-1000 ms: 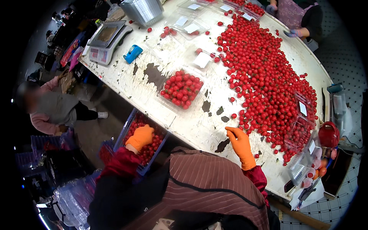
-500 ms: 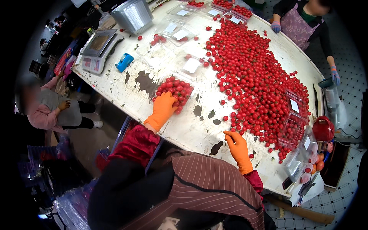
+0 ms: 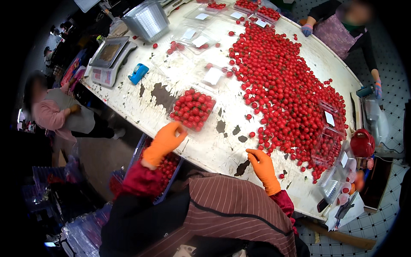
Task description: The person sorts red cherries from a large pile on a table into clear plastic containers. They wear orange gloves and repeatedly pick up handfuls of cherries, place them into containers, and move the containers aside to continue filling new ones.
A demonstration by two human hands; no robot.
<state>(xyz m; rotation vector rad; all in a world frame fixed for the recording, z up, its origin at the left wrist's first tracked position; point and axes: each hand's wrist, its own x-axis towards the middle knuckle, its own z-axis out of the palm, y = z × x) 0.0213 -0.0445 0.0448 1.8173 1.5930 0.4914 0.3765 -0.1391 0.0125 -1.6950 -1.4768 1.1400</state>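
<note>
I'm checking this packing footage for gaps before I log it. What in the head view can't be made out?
- Crate of tomatoes under the table: mostly hidden by the table edge and the left hand.
- Left hand's fingertips: whether they touch the filled tray is unclear.
- Right hand: palm side hidden; seems to rest flat, holding nothing.
- Scale: display too small.
- Stacked trays at the right: warped by the fisheye rim.

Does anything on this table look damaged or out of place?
Yes. The white table top has dark patches where paint has flaked off, near the filled tomato punnet. A few loose tomatoes lie apart from the big pile.
</note>
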